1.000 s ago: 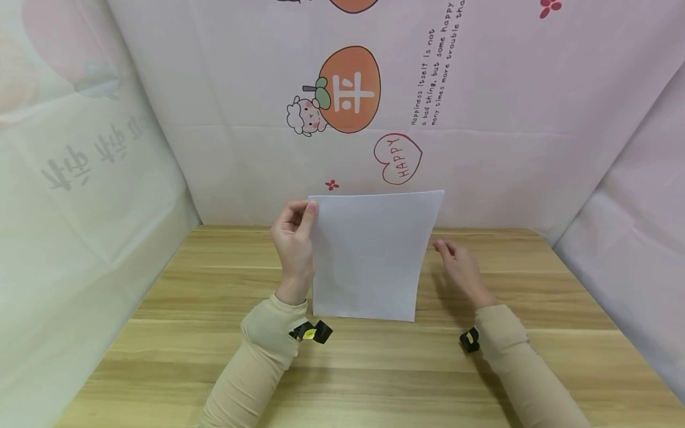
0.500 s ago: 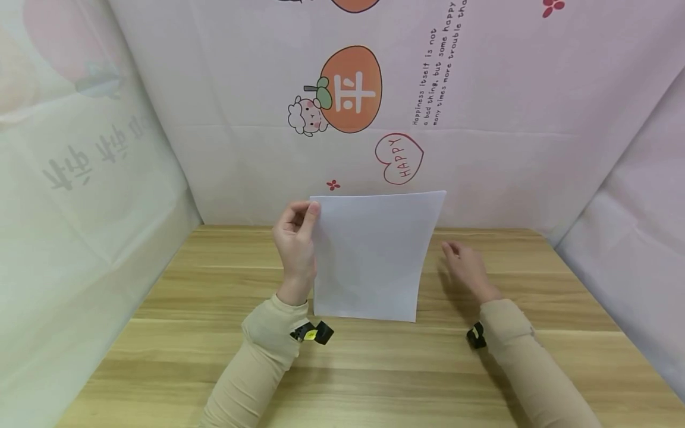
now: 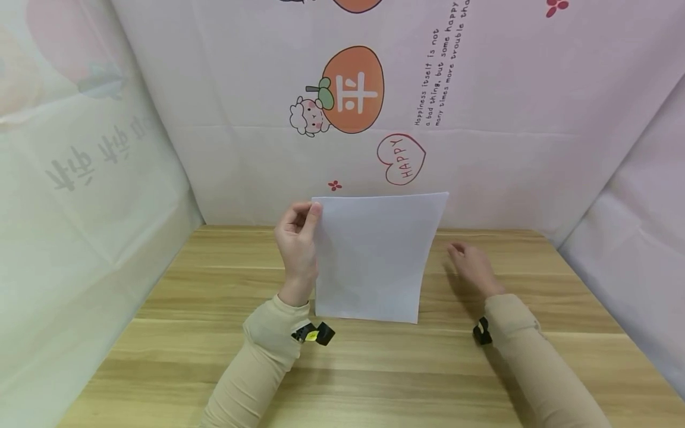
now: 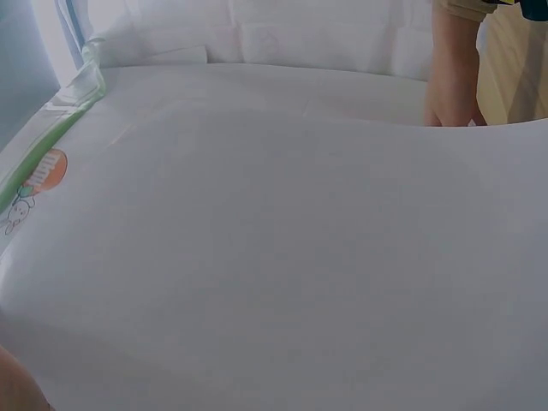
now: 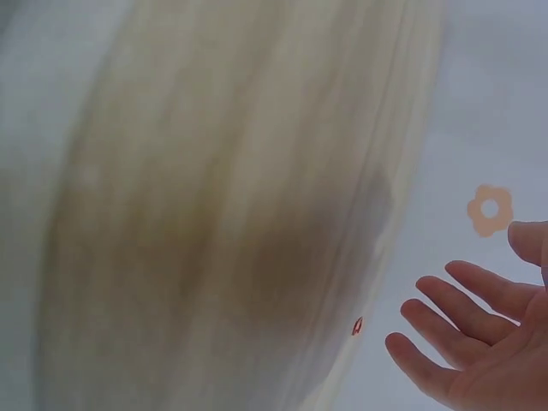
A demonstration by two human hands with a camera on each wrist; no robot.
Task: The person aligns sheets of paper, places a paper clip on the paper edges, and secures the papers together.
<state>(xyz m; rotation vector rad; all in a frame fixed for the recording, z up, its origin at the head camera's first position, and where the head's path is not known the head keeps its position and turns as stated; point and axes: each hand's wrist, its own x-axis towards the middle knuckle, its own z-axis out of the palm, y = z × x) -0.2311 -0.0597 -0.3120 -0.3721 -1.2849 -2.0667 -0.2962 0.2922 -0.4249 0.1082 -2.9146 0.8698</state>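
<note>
A plain white sheet of paper (image 3: 374,255) is held upright above the table, its right side leaning outward. My left hand (image 3: 297,244) pinches its upper left corner, thumb on the near face. In the left wrist view the paper (image 4: 291,257) fills most of the picture, and only a bit of the left hand (image 4: 19,385) shows at the lower left. Apart from the sheet, to its right, my right hand (image 3: 473,267) hovers over the table. The right wrist view shows that hand (image 5: 488,342) with fingers loosely spread, holding nothing.
The wooden table (image 3: 364,374) runs back to a white printed cloth (image 3: 481,166). More cloth hangs on the left (image 3: 107,226) and on the right. Small black cameras are strapped to the left wrist (image 3: 316,333) and right wrist (image 3: 481,330).
My right hand has drifted a little to the right, farther from the paper. The left hand keeps its pinch, and the sheet stays nearly where it was.
</note>
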